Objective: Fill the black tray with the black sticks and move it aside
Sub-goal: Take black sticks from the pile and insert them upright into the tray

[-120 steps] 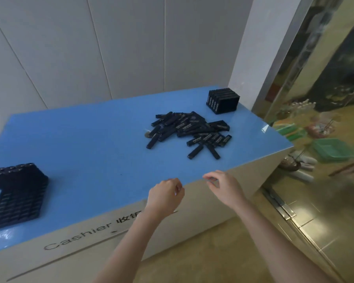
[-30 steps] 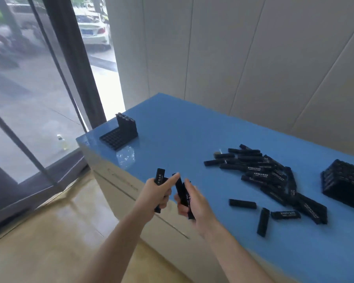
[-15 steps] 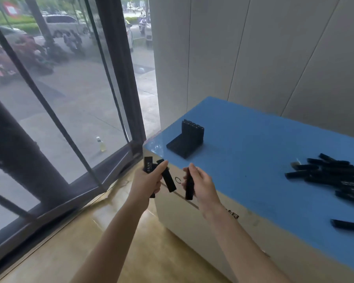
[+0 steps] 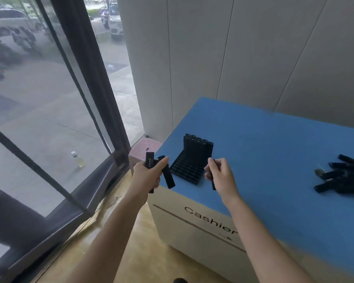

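Observation:
A black tray [image 4: 184, 170] lies near the left front corner of the blue counter [image 4: 274, 152], with a row of black sticks [image 4: 197, 148] standing along its far edge. My left hand [image 4: 146, 176] grips two black sticks [image 4: 168, 174] just left of the tray, off the counter's corner. My right hand [image 4: 221, 176] holds one black stick [image 4: 213, 180] upright at the tray's right side. A heap of loose black sticks [image 4: 343, 176] lies at the right edge of view.
A large window with a dark frame [image 4: 94, 88] stands close on the left. A pink stool [image 4: 143, 150] sits on the floor beside the counter. White wall panels [image 4: 233, 58] rise behind. The counter front reads "Cashier" [image 4: 211, 219].
Both hands picked up sticks from the heap and carried them left to the tray. My view swung left with them, and the hands now flank the tray.

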### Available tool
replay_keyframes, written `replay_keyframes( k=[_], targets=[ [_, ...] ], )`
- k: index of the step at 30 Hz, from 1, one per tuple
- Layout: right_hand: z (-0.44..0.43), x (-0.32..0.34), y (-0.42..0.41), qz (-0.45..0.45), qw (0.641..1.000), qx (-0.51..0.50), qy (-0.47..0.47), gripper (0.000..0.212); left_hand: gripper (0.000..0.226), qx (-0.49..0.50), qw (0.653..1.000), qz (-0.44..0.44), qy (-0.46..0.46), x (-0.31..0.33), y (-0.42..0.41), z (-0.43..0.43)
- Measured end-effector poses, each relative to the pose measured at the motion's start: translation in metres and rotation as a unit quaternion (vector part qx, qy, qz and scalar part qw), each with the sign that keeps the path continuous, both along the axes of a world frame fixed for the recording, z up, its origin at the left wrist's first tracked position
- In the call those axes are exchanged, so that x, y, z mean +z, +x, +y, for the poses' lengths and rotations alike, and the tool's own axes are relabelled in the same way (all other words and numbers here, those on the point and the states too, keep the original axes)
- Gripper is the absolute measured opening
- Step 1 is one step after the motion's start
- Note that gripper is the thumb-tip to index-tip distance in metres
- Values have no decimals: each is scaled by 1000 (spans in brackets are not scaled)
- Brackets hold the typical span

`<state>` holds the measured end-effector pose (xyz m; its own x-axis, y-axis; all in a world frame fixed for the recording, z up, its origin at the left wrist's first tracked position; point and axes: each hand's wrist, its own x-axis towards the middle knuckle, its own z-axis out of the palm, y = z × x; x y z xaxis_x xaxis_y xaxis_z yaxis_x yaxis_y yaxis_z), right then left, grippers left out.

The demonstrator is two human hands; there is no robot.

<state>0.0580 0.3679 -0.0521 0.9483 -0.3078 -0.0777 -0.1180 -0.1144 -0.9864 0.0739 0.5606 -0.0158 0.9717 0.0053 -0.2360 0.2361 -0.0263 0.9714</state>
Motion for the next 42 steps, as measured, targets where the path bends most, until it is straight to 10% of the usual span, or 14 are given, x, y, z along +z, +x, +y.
replay_keyframes(
  k=[20, 42],
  targets=[
    [-8, -3, 63, -58, 941, -182, -278, 7, 29, -216, 975, -2, 45, -20, 150, 7],
    [-10, 7, 83, 36, 915, -75, -395, 8, 26, -285, 958, 2, 42, -14, 188, 5]
  ],
)
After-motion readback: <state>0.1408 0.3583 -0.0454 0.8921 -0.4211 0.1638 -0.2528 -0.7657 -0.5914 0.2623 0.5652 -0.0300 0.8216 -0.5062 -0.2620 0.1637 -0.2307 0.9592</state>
